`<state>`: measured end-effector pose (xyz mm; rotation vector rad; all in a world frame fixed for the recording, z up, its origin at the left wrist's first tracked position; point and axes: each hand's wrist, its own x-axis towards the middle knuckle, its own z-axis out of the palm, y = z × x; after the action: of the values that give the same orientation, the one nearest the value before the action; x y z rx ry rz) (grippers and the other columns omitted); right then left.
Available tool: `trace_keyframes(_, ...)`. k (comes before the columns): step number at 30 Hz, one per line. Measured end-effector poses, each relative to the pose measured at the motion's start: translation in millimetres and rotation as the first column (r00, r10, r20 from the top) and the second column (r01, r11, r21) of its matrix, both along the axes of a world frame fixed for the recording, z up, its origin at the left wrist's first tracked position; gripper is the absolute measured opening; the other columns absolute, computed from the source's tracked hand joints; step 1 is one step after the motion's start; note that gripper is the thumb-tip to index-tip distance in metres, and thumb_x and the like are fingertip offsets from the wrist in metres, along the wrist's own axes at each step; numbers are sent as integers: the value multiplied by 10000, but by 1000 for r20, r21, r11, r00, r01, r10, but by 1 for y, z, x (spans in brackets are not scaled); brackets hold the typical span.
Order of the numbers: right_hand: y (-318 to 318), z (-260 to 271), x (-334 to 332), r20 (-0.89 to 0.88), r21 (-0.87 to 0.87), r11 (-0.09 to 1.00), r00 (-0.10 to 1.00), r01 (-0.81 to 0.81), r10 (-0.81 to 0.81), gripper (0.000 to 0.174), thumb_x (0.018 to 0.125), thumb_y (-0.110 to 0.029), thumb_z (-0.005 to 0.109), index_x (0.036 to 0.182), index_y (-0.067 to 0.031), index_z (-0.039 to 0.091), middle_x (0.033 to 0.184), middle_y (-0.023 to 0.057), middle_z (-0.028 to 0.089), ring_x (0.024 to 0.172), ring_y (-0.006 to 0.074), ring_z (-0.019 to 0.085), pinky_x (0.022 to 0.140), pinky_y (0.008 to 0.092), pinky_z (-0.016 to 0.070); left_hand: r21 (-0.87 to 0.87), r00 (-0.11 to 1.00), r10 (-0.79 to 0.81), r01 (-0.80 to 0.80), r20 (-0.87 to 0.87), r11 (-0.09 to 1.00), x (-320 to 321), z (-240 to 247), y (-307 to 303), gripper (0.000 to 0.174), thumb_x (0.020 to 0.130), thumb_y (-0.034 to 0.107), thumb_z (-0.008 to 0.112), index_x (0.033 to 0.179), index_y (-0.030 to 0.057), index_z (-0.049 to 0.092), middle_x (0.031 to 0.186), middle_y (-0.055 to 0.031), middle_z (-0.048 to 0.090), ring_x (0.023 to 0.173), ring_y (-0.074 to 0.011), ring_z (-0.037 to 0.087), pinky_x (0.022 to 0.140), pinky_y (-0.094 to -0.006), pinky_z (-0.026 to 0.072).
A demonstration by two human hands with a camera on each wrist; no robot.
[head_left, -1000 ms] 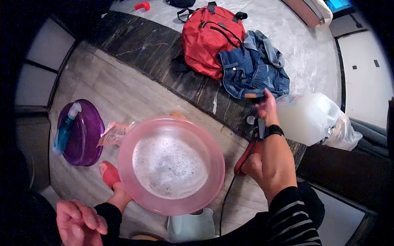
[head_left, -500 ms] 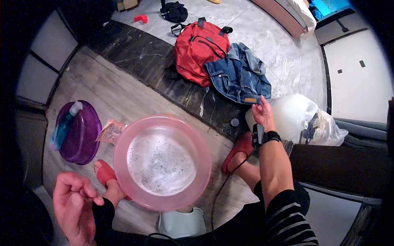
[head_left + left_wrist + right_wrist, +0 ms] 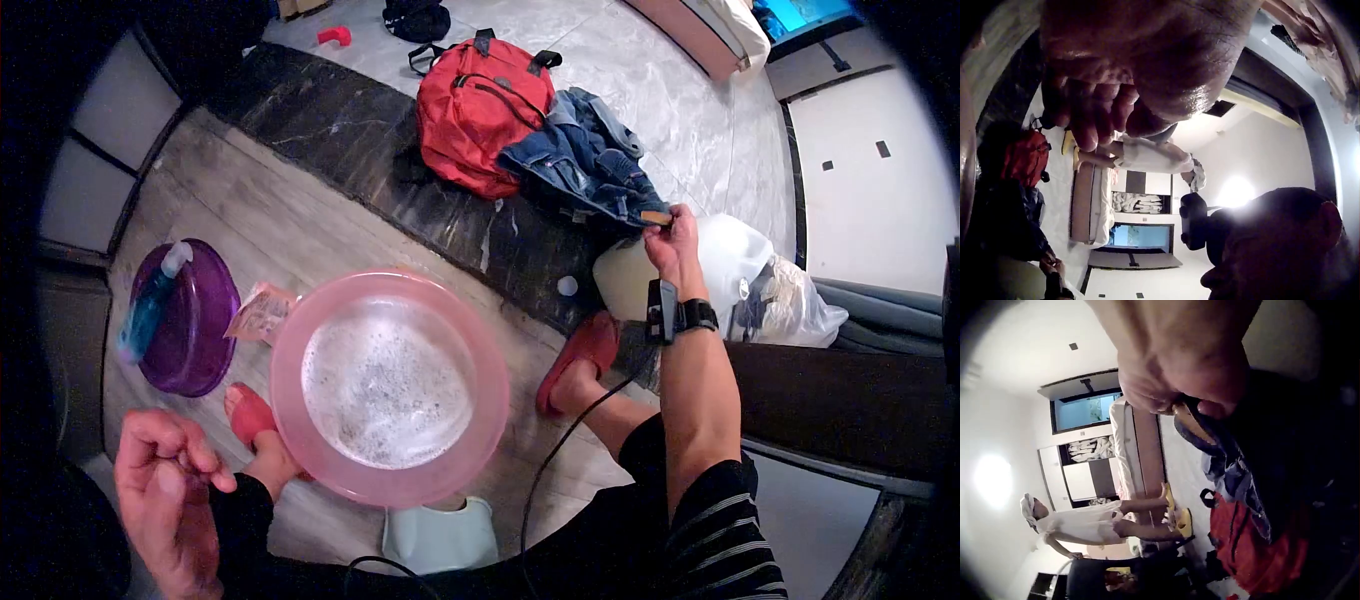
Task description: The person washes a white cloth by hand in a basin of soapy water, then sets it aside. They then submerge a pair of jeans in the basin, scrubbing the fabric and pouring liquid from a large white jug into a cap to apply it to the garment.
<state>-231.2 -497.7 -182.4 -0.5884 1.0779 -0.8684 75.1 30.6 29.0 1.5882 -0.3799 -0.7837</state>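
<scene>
My right hand (image 3: pixel 675 243) pinches the waistband of a pair of blue jeans (image 3: pixel 580 165) beside its tan leather patch. In the right wrist view the thumb and fingers close on that waistband, and the denim (image 3: pixel 1235 478) hangs down from them. The rest of the jeans lies against a red backpack (image 3: pixel 478 120). At the lower left, my left hand (image 3: pixel 165 490) is in the air with its fingers loosely bent and nothing in it. Between the feet stands a pink basin (image 3: pixel 290 390) of foamy water.
A big translucent jug (image 3: pixel 720 250) stands under my right forearm, with a plastic bag (image 3: pixel 800 310) beside it. At left, a blue bottle (image 3: pixel 150 315) rests on a purple basin (image 3: pixel 205 350). A dark cable crosses my leg. Farther off, a person (image 3: pixel 1085 525) stands by a bed.
My right hand has gone from open fingers at the jeans' edge to pinching the waistband, pulling it to the right and up. The left hand stays loosely bent; the head view has shifted.
</scene>
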Motion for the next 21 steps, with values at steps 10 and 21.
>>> trace_keyframes(10,-5,265,147,4,-655,643,849,-397,528,157,893,-93,505,1039,-49,541,898,53,612,803,171,617,756,336,521,-100,999,18,-22,-44,995,-2,16,-3,255,876,235,593,987,31,488,834,-67,528,733,-141,528,684,-270,456)
trace_keyframes(21,130,463,158,-101,-856,249,618,-453,780,310,916,-73,490,1207,14,553,1178,155,624,1054,256,622,945,390,505,-106,999,28,-25,26,994,19,-2,24,371,889,195,607,1221,61,510,1151,-56,567,1030,-143,547,890,-290,434)
